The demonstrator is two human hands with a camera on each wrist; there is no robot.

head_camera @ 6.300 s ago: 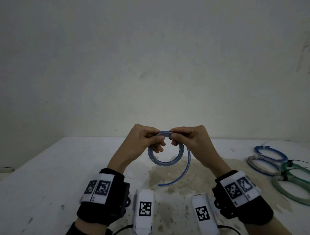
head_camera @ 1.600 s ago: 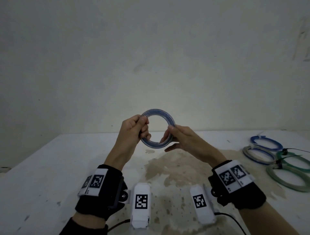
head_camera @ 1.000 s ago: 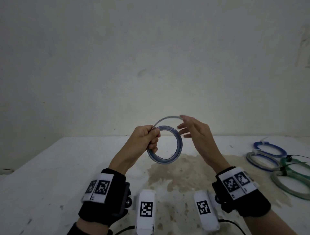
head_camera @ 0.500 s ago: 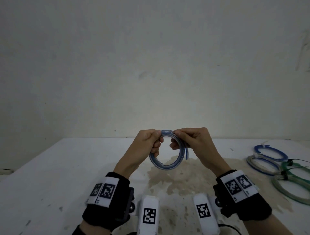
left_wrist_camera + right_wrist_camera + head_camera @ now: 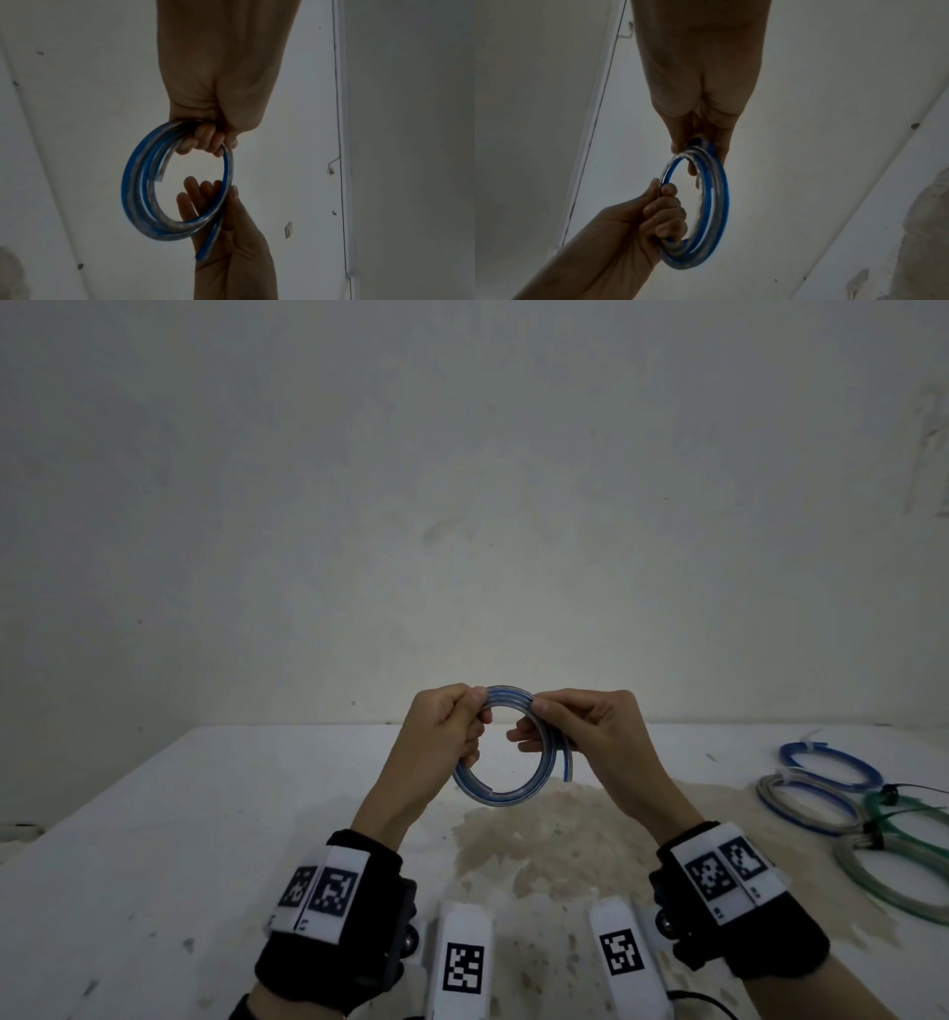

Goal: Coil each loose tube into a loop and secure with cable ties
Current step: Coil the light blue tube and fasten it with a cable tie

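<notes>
Four tied coils (image 5: 842, 798) right of hands.

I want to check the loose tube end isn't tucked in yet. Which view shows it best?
The head view: the tube's free end sticks out by the right hand. Left wrist shows it blurred against the palm; right wrist hides it.

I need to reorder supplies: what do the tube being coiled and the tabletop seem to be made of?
Tube: seemingly clear flexible plastic with a blue stripe and a glossy finish; it bends into tight loops and the wall shows through it. Tabletop: white, matte, stained and scuffed, possibly painted board or laminate; the look leaves it open.
</notes>
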